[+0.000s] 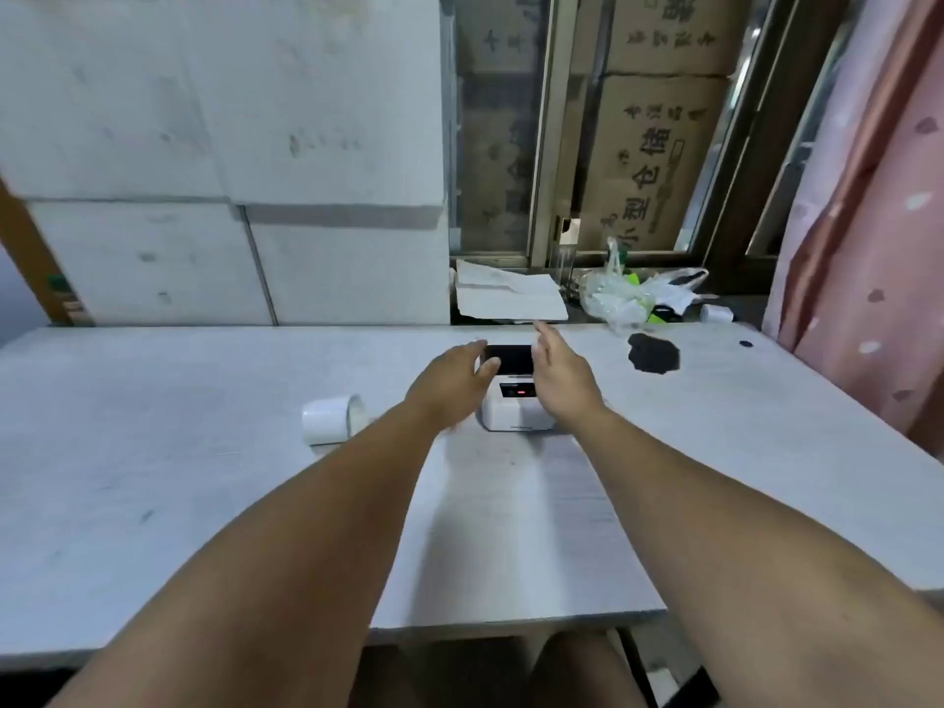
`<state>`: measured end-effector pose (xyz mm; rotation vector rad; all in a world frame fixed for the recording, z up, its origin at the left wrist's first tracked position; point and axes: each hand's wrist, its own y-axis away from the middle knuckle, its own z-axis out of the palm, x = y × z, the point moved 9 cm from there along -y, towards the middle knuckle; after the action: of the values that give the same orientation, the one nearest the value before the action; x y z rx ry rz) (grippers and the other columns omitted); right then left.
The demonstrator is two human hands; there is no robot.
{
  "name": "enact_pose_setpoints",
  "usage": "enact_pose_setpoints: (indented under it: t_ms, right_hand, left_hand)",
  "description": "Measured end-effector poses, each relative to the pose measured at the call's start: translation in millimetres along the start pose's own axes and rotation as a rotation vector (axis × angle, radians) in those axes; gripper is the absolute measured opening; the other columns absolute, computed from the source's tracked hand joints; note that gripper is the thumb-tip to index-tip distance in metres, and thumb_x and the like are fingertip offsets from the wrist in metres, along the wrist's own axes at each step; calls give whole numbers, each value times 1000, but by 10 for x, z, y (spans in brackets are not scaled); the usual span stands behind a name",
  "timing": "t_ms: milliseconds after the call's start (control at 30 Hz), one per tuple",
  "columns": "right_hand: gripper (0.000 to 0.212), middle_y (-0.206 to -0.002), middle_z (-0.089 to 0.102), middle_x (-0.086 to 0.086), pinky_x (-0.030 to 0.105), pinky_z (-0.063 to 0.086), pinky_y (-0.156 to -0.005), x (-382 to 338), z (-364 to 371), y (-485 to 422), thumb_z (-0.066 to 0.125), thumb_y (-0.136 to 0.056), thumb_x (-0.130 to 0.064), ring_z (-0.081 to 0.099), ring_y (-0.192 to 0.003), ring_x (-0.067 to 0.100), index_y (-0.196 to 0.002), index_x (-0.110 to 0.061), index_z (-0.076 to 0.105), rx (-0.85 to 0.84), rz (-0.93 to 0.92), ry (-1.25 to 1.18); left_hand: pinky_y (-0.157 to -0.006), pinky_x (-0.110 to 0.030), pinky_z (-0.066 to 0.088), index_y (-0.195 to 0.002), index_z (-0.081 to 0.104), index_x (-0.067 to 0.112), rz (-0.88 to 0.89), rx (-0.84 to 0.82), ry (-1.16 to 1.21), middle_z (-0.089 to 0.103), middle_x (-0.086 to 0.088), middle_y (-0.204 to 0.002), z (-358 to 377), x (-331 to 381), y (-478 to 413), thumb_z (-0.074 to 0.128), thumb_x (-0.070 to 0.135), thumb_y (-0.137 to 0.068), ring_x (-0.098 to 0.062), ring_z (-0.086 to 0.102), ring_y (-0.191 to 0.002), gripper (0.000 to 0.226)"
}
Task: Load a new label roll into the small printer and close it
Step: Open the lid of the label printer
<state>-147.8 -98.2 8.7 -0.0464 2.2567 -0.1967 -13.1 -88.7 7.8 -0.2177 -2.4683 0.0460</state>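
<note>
Head view: both empty, spread hands, left (449,378) and right (559,375), are flanking the printer (513,408); the light, stiff roll (331,419) left of it wants gripping by its rim.

The bench (204,503) is matt white with a faint grain and scuffs. The printer (513,413) is smooth white plastic with a glossy black lid. The roll (329,419), left of it, is smooth white paper. Far right lie crinkled clear plastic bags (620,293) and a pink cloth curtain (868,222).

Left hand (449,375) and right hand (559,373) mask both flanks of the small printer (513,408); its raised lid (508,359) interior stays dark, contact unclear
</note>
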Motion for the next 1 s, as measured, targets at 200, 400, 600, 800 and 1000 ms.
enact_pose_setpoints:
  t_ms: [200,400,600,800,1000]
  right_hand:
    - [38,-135,59,7,30,38,-100,278,135,-67,32,-102,-18,52,-124,25,-130,-12,57,92,180,-348]
    - [35,-125,66,7,41,45,-106,336,501,-143,37,-97,-11,61,-117,24,-115,-18,66,110,318,-722]
    - [44,-103,71,-10,29,58,-76,291,690,-178,38,-95,-8,68,-92,12,-126,-27,62,16,228,-682]
    - [44,-95,72,-19,29,55,-81,204,688,-158,43,-93,-4,68,-91,7,-115,-35,67,-26,131,-666]
    - [53,-82,74,-24,36,47,-75,164,735,-158,42,-93,3,66,-81,8,-90,-42,69,-202,129,-742]
  left_hand:
    - [-110,-29,27,-147,34,21,-146,51,261,38,0,-154,136,-362,-29,45,41,-97,-18,34,-142,55]
    - [-88,-22,41,-132,53,29,-188,186,553,61,7,-130,121,-576,-31,46,31,-96,-13,54,-122,37]
    - [-83,-9,39,-114,53,41,-126,264,664,60,33,-108,68,-698,-28,47,10,-91,17,54,-101,40]
    - [-104,-12,35,-137,46,26,-93,265,599,55,13,-135,62,-687,-85,46,13,-93,1,49,-123,46]
    - [-116,-36,30,-147,35,22,-148,230,701,44,6,-148,83,-756,-120,48,9,-94,-13,41,-136,56]
